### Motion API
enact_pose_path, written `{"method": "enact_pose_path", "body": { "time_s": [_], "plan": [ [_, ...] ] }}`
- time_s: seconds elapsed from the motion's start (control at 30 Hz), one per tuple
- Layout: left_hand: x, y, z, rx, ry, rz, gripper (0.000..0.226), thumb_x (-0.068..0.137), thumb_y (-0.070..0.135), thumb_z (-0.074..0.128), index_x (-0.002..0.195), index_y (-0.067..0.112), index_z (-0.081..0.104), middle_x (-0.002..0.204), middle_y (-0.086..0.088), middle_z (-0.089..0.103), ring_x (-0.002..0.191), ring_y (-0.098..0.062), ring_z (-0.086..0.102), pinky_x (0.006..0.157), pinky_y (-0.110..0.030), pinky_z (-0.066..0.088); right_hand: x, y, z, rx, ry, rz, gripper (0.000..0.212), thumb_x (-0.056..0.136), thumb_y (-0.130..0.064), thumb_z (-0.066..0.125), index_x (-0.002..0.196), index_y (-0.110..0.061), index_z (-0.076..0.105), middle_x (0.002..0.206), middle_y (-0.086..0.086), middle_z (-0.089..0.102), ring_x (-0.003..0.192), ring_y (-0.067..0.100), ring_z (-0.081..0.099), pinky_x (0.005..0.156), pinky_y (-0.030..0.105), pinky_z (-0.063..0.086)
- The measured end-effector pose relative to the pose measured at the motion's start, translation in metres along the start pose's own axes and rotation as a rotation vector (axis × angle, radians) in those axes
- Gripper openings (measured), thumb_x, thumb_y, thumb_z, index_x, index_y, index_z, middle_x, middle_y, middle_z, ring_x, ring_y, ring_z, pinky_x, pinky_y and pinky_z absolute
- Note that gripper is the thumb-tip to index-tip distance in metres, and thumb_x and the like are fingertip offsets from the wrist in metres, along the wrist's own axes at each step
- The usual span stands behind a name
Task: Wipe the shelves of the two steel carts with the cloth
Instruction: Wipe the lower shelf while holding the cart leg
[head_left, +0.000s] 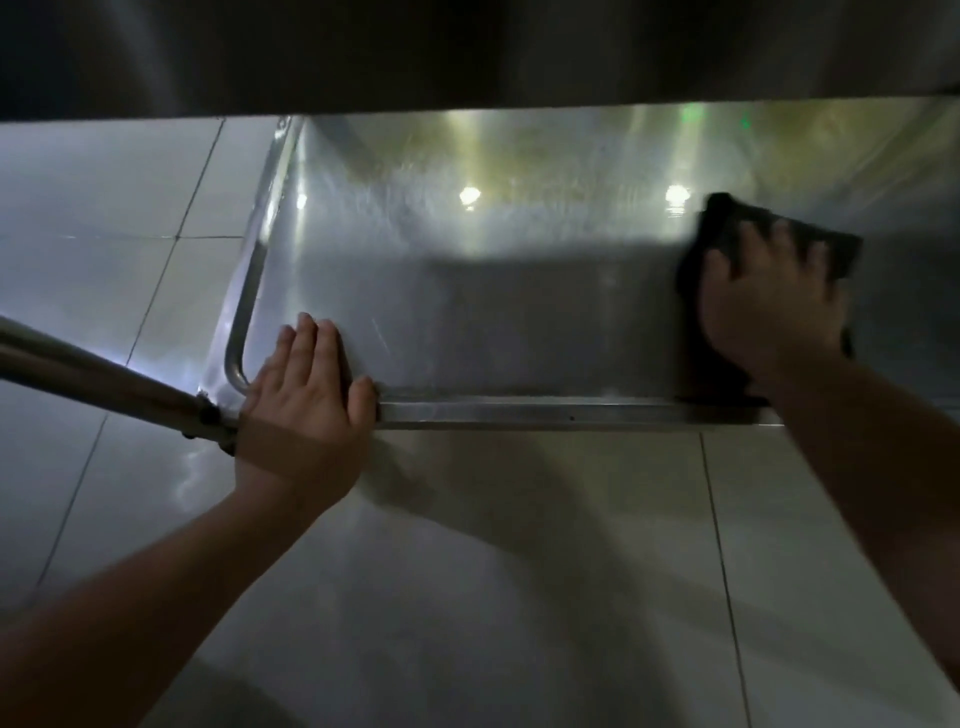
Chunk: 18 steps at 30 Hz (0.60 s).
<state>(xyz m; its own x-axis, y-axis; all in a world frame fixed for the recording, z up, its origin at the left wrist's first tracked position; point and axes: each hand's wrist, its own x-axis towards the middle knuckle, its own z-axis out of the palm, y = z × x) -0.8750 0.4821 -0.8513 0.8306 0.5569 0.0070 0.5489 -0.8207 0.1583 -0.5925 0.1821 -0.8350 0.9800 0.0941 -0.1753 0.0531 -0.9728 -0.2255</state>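
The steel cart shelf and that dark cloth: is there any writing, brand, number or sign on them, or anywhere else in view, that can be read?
None: no readable text anywhere in the head view.
Steel shelf: bare metal, only glare spots and reflections.
Dark cloth under the right hand: no label showing.
Cart post beside the left hand: no markings.
Floor tiles: plain.

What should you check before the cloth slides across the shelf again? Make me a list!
1. Cloth flat under the right hand: ok.
2. Left hand steadying the shelf's front rim: ok.
3. Shelf surface free of things in the cloth's path: ok.
4. Left fingers out of the path: not ok, they lie on the surface.
5. Shelf already clean: cannot tell, reflections hide it.
6. Far back of the shelf: cannot tell, the upper shelf hides it.
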Motion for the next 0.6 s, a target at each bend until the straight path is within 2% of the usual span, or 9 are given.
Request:
{"method": "enact_pose_path", "body": {
  "time_s": [0.1,0.17,0.27,0.37,0.5,0.53,0.6],
  "plan": [
    [0.001,0.001,0.003,0.017,-0.002,0.002,0.079,0.104,0.055,0.016,0.168,0.008,0.019,0.175,-0.014,0.015,0.163,-0.025,0.008,0.132,-0.044,0.008,0.0,-0.002,0.0,0.001,-0.001,0.106,0.074,0.099,-0.061,0.016,0.166,-0.03,0.013,0.175,-0.002,0.004,0.16,0.034,0.0,0.126,0.059,0.0],
    [0.002,-0.002,0.002,0.02,-0.012,-0.004,0.08,0.104,0.056,0.013,0.168,0.009,0.016,0.176,-0.013,0.012,0.163,-0.023,0.005,0.132,-0.043,0.007,-0.005,-0.036,0.01,0.02,0.016,0.131,0.073,0.101,-0.059,0.017,0.167,-0.027,0.013,0.175,-0.001,0.003,0.16,0.036,-0.002,0.126,0.06,-0.001],
    [0.002,-0.003,0.002,0.026,-0.024,-0.005,0.08,0.104,0.056,0.011,0.169,0.01,0.013,0.176,-0.011,0.009,0.164,-0.022,0.002,0.133,-0.044,0.008,-0.021,-0.112,0.032,0.033,0.017,0.029,0.07,0.104,-0.055,0.02,0.167,-0.025,0.013,0.175,0.001,0.002,0.16,0.037,-0.003,0.125,0.061,-0.003],
    [0.002,-0.002,0.002,0.003,-0.018,-0.026,0.08,0.103,0.056,0.015,0.169,0.01,0.01,0.177,-0.011,0.008,0.164,-0.022,0.002,0.133,-0.044,0.008,-0.049,-0.198,0.052,-0.003,-0.038,-0.229,0.069,0.105,-0.052,0.018,0.167,-0.021,0.011,0.175,0.005,0.001,0.159,0.04,-0.003,0.125,0.062,-0.003],
    [-0.001,0.001,0.002,-0.045,0.032,-0.05,0.082,0.103,0.054,0.018,0.168,0.007,0.004,0.176,-0.015,0.001,0.164,-0.024,-0.001,0.133,-0.046,0.007,-0.094,-0.266,0.072,-0.075,-0.209,-0.842,0.062,0.108,-0.05,0.018,0.167,-0.029,0.012,0.175,-0.001,0.001,0.161,0.032,-0.005,0.126,0.056,-0.007],
    [-0.002,0.001,0.003,-0.048,0.041,-0.049,0.081,0.104,0.054,0.017,0.169,0.007,0.002,0.176,-0.016,0.0,0.164,-0.024,-0.003,0.133,-0.046,0.006,-0.099,-0.268,0.073,-0.078,-0.243,-0.919,0.061,0.109,-0.05,0.018,0.167,-0.032,0.013,0.175,-0.005,0.003,0.161,0.029,-0.004,0.126,0.055,-0.008],
    [-0.004,0.001,0.004,-0.051,0.038,-0.05,0.081,0.105,0.056,0.015,0.169,0.009,-0.001,0.177,-0.014,-0.004,0.163,-0.022,-0.007,0.133,-0.045,0.004,-0.099,-0.255,0.069,-0.08,-0.246,-0.958,0.059,0.108,-0.051,0.019,0.166,-0.035,0.016,0.175,-0.008,0.006,0.161,0.025,-0.002,0.127,0.053,-0.006]
  ]
}}
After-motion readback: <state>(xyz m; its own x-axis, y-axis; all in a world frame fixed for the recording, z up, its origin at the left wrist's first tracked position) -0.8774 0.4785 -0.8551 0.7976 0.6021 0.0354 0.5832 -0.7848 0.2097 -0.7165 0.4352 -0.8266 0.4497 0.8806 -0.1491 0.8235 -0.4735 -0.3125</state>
